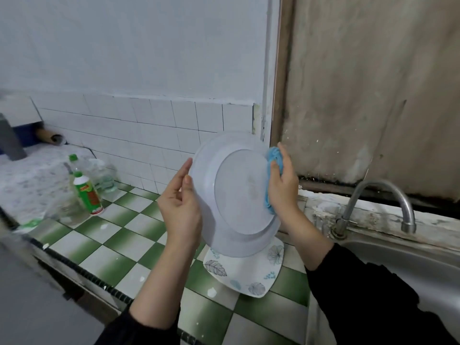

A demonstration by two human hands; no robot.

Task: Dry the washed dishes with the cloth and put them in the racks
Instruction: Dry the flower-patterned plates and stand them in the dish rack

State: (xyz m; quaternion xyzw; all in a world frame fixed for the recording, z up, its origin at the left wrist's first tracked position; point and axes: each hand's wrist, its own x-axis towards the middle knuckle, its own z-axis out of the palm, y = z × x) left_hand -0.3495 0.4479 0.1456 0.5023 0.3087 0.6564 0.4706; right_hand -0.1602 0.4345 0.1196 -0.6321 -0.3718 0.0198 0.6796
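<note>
Black sleeves [361,302] cover both forearms at the bottom edge, left of the stainless steel sink [403,265]. Further up, the left hand [180,202] grips the left rim of a round white plastic plate [239,195], thumb on the underside and fingers curled behind the edge. The right hand [282,185] is closed round a bunched light-blue cloth [273,155] and presses it against the plate's right rim. The plate is held up on edge, left of the sink, with its underside towards the camera. Below it, just left of the sink, a square white plate with leaf prints [239,272] lies on the green-and-white checked tile counter [129,242]. A curved metal tap [380,195] stands behind the sink. Well to the sink's left, a green-capped bottle with a green label [88,195] stands among clear plastic bottles [104,178].
</note>
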